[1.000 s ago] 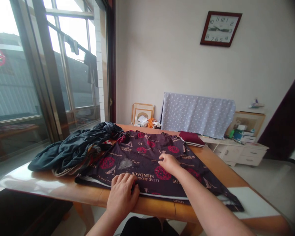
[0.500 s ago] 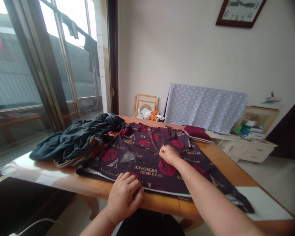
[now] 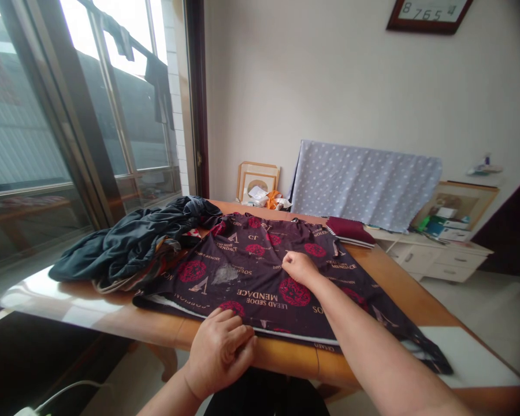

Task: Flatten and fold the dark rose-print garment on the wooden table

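Observation:
A dark maroon garment printed with red rosettes and pale lettering lies spread flat on the wooden table. My left hand is at the table's near edge, its fingers curled and pinched on the garment's hem. My right hand reaches over the middle of the cloth, fingers closed and pinching a small fold of the fabric.
A heap of dark blue clothes lies on the table's left side by the window. A folded dark red item sits at the far right edge. Beyond stand a dotted grey cloth over furniture, picture frames and a white low cabinet.
My left hand has slid back toward the table's near edge along the hem. My right hand stays on the middle of the garment. The camera has tilted down a little.

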Tool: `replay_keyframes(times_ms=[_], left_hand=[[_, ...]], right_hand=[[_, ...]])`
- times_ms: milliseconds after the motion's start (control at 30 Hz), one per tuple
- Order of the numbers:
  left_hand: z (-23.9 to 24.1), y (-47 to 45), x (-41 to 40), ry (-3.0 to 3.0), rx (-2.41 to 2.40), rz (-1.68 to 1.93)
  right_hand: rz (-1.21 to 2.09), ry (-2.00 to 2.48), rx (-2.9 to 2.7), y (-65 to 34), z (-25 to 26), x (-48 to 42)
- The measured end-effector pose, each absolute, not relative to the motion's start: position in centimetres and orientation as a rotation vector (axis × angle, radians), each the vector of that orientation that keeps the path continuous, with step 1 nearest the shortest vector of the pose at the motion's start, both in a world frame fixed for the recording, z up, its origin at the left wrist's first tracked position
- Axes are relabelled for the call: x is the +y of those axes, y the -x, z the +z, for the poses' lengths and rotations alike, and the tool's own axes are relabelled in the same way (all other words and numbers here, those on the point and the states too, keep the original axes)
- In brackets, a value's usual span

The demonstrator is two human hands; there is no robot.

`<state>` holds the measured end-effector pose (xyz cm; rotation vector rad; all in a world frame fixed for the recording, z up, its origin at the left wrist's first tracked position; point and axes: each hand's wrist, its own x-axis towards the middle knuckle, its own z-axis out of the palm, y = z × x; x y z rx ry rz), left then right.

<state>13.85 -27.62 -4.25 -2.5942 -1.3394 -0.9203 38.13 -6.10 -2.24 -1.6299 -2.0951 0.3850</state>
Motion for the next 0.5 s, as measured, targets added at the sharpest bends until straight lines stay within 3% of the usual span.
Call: replay_keyframes(times_ms=[500], left_hand=[[-3.8,-14.0,-27.4,2.665,-1.417,-0.831]], right_hand=[[0.489,1.576,-2.033,-36.8,-3.0,-3.6]])
